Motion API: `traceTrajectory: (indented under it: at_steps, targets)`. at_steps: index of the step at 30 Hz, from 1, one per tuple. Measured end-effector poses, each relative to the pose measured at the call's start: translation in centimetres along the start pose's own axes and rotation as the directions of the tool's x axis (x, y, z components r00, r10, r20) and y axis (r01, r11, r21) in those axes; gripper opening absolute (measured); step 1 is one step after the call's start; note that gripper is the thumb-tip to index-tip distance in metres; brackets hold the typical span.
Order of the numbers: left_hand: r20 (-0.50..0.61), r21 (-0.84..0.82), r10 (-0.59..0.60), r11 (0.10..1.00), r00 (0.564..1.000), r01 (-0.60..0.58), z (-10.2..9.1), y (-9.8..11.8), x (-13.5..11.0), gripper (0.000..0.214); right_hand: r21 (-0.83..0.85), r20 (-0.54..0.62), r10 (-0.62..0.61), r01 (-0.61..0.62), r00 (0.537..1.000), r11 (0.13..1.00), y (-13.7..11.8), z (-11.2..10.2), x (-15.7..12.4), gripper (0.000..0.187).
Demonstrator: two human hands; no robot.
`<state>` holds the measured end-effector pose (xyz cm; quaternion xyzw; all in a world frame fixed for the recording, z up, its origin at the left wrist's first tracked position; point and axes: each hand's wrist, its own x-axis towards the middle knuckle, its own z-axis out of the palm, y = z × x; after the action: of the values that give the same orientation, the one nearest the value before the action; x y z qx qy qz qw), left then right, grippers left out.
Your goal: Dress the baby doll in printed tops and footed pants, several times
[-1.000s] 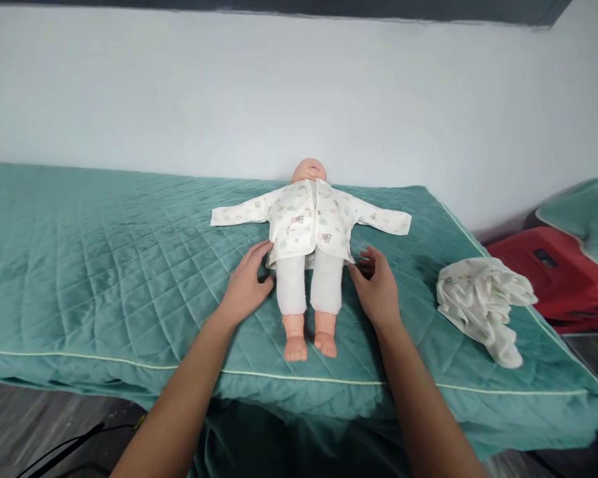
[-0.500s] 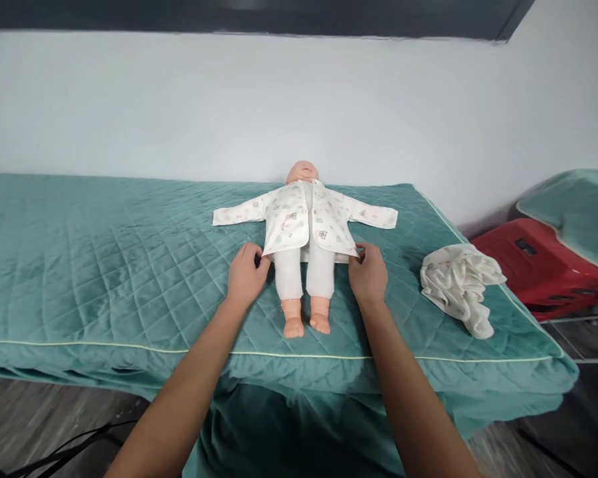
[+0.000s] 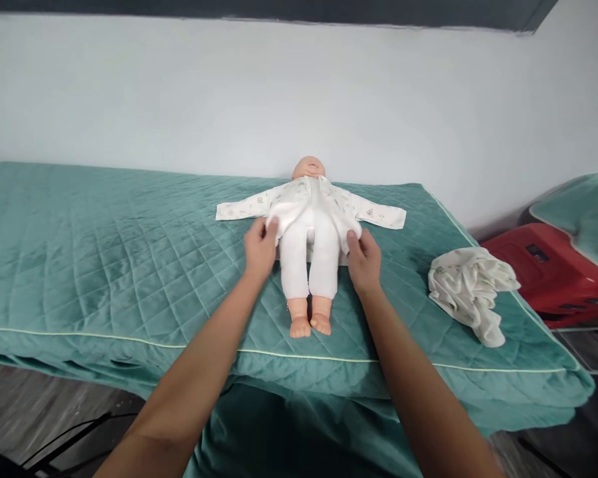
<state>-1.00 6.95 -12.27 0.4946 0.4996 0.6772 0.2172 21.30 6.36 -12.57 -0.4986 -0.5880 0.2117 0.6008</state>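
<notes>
A baby doll (image 3: 309, 259) lies on its back on a green quilted bed cover (image 3: 104, 259), head toward the wall, feet toward me. It wears a white printed shirt (image 3: 309, 202) with sleeves spread out sideways, and white leggings. My left hand (image 3: 260, 247) pinches the shirt's lower hem on the doll's left side. On the other side my right hand (image 3: 363, 257) grips the hem too. The hem is folded up over the doll's belly.
A crumpled white printed garment (image 3: 471, 291) lies on the cover to the right. Past the bed's right end sits a red plastic object (image 3: 563, 272) with another green cover (image 3: 585, 212) above it. A pale wall runs behind. Dark floor and cables lie below left.
Both hands closed in on the shirt's bottom corners, gripped them, and have lifted the hem up toward the doll's chest, uncovering more of the leggings.
</notes>
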Motion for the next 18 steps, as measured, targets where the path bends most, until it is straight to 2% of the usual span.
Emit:
traceTrajectory:
  at_steps: [2,4,7,9,11,14,16,18]
  targets:
    - [-0.155,-0.271,-0.196,0.951,0.968,0.149,-0.6,-0.5,0.3,0.032,0.292,-0.083,0.225,-0.192,0.971,0.937,0.4,-0.5,0.3,0.03]
    - [-0.205,-0.455,-0.325,0.867,0.923,0.204,-1.3,-0.6,0.2,0.028,0.58,-0.115,0.394,-0.26,0.912,0.772,0.6,-1.2,0.6,0.026]
    - [-0.202,-0.499,-0.382,0.832,0.902,0.241,-2.2,-0.2,-0.4,0.02,0.792,-0.109,0.536,-0.253,0.837,0.556,0.2,-2.3,0.4,0.02]
    - [-0.207,-0.465,-0.368,0.852,0.906,0.24,-2.7,0.1,-0.9,0.023,0.828,-0.097,0.57,-0.251,0.816,0.501,-0.4,-2.9,-0.4,0.019]
    - [-0.226,-0.419,-0.329,0.882,0.917,0.214,-3.0,0.4,-1.5,0.031,0.816,-0.096,0.551,-0.251,0.829,0.52,-1.0,-3.5,-1.9,0.017]
    - [-0.272,-0.346,-0.266,0.924,0.925,0.163,-3.4,0.3,-2.0,0.04,0.689,-0.115,0.465,-0.267,0.878,0.674,-1.4,-4.6,-4.4,0.016]
    - [-0.27,-0.316,-0.244,0.936,0.931,0.154,-3.7,0.2,-2.4,0.042,0.463,-0.165,0.378,-0.267,0.911,0.846,-1.3,-6.1,-5.6,0.02]
    - [-0.239,-0.298,-0.237,0.941,0.942,0.161,-4.1,0.1,-2.8,0.043,0.091,-0.223,0.221,-0.205,0.95,0.974,-0.9,-8.5,-6.0,0.025]
